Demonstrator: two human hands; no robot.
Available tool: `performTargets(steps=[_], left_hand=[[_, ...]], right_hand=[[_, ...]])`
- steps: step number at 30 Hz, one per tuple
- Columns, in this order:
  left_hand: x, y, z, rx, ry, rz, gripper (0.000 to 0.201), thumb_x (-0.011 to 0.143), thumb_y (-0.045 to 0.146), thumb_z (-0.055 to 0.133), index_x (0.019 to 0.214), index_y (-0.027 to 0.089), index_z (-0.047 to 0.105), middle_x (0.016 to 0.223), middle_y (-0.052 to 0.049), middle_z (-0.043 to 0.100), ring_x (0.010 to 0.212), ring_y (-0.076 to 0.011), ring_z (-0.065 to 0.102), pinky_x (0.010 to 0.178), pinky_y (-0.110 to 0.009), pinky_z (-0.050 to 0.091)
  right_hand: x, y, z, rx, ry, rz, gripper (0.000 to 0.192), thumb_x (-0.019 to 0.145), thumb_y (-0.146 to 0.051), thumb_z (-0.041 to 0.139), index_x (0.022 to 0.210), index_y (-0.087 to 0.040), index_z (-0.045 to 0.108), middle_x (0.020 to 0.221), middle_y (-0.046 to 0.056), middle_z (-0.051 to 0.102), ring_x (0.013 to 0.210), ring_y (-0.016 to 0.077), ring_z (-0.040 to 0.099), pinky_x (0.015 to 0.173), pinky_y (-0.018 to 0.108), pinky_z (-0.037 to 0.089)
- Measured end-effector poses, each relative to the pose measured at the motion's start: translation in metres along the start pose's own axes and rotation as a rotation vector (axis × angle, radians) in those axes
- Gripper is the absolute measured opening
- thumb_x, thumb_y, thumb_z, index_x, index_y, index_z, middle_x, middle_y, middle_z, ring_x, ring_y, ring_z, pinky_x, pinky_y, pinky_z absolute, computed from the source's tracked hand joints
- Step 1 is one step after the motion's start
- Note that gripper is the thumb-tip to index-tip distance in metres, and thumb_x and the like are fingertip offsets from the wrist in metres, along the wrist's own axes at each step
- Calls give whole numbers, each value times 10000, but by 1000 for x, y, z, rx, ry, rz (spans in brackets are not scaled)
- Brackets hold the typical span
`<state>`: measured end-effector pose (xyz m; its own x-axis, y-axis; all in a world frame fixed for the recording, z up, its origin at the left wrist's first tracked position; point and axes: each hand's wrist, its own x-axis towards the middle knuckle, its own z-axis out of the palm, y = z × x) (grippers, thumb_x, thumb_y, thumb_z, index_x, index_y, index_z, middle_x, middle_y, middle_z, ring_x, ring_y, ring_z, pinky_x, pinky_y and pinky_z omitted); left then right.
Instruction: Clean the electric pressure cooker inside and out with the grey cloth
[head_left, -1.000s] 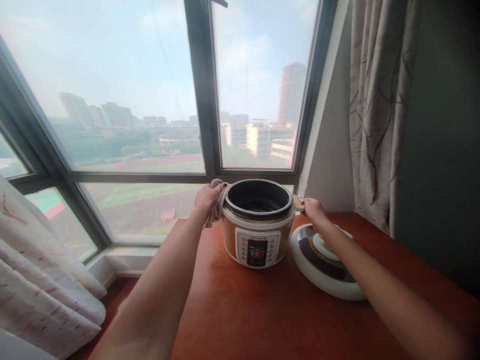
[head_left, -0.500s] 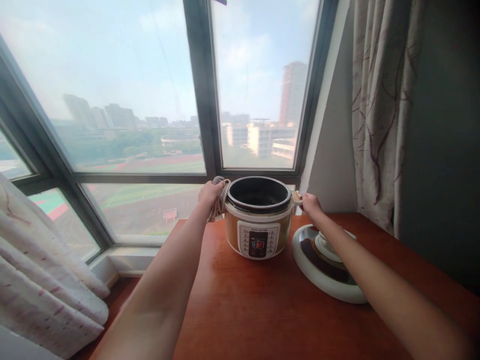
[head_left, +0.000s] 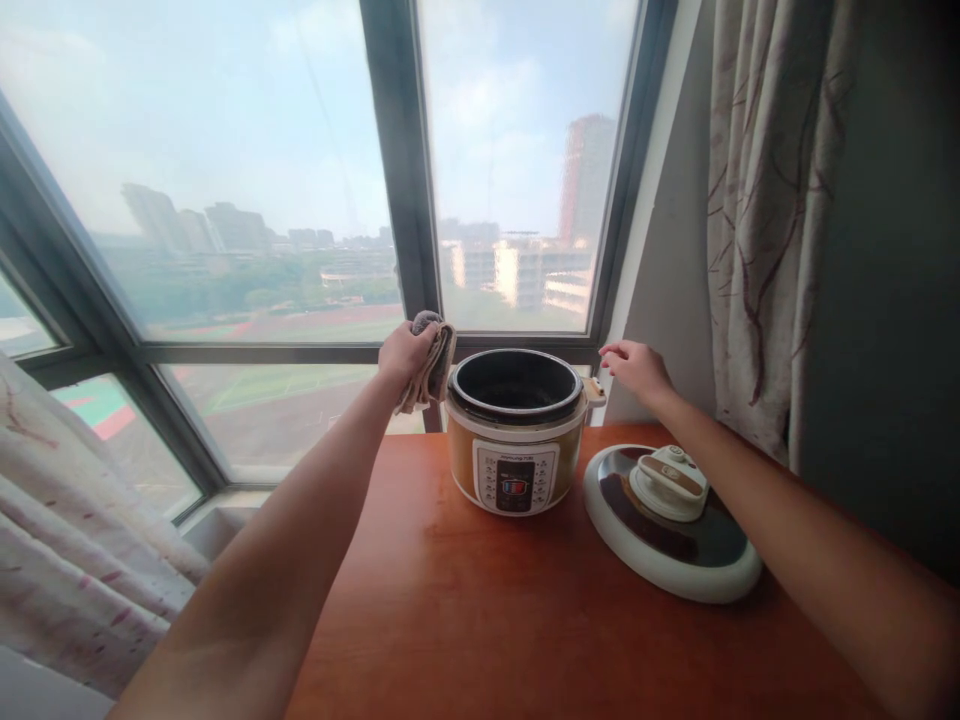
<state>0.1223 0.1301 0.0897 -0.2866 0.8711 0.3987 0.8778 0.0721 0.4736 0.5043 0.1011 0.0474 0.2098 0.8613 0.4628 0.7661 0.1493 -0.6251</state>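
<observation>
Your left hand (head_left: 407, 352) closed on bunched cloth (head_left: 437, 365), beside cooker (head_left: 516, 450). Your right hand (head_left: 636, 368) half-curled, holding nothing, just off cooker's right handle (head_left: 595, 392). Cooker stands uncovered on table (head_left: 465, 620); lid (head_left: 679, 542) lies just right of it, knob (head_left: 670, 485) up.

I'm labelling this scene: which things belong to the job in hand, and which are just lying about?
In the job: cloth in the left hand; electric pressure cooker near the right hand; its lid.

Surroundings: table, curtains, window frame.
</observation>
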Motion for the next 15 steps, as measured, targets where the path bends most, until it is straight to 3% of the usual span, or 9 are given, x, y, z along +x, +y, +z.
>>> performTargets(steps=[5,9,12,15], left_hand=[[-17,20,12,54,-171,158,681,685,827,559,974,228,702,974,-115,763,925,-328,705,796,-359,504],[-21,29,14,192,-246,219,718,628,819,638,1007,213,710,998,-146,755,963,-364,702,786,-378,516],[-19,38,13,244,-263,203,676,543,728,777,990,223,724,1034,-152,754,985,-376,699,788,-382,523],[-19,51,20,278,-251,182,564,475,506,902,942,231,744,1062,-160,754,1018,-396,689,828,-408,516]], right_hand=[[-12,-30,11,-129,-131,-44,196,827,-291,583,832,-207,760,667,37,717,784,209,681,727,273,463],[-17,-40,22,-205,-199,2,214,817,-351,622,790,-185,754,662,80,706,766,234,688,713,297,470],[-15,-45,27,-248,-227,65,230,773,-392,668,754,-173,735,707,120,710,802,277,690,718,337,484],[-14,-48,30,-262,-240,111,225,680,-386,738,740,-170,724,811,157,721,886,322,685,734,372,493]])
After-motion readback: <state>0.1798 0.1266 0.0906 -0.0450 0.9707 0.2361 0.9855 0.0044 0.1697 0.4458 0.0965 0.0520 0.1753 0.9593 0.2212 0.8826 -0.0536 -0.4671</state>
